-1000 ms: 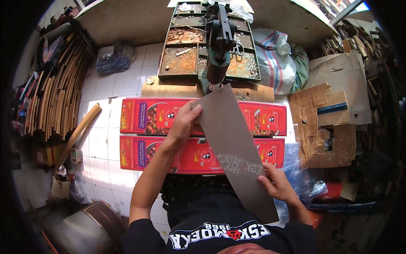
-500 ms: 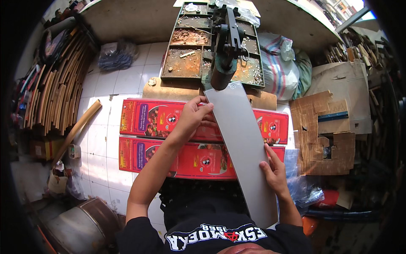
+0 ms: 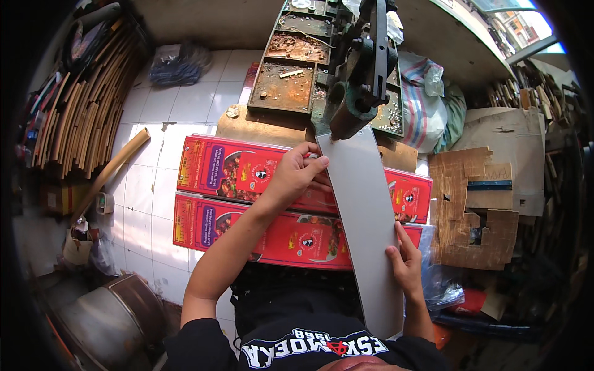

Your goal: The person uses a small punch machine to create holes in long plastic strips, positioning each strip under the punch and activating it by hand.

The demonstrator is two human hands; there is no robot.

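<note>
A long grey flat panel [image 3: 366, 210] slants from my lap up to a dark metal press [image 3: 354, 114], its far end under the press's round head. My left hand [image 3: 299, 175] pinches the panel's left edge near that far end, thumb on top and the other fingers partly hidden beneath. Lower down, my right hand [image 3: 406, 263] grips the right edge, thumb on the face and fingers along the side. Two red printed panels, a nearer one [image 3: 281, 241] and a farther one [image 3: 207, 164], lie crosswise below the grey panel, which covers part of both.
Divided metal trays [image 3: 284, 83] with small loose parts flank the press. A striped sack [image 3: 427, 102] stands to their right, near torn cardboard [image 3: 458, 213]. At left are stacked brown sheets [image 3: 93, 111], a cardboard tube [image 3: 117, 170] and a metal drum [image 3: 114, 324] on white tiles.
The view has shifted, so the press looks larger and farther right. Both hands keep their hold on the grey panel, whose far end remains at the press head.
</note>
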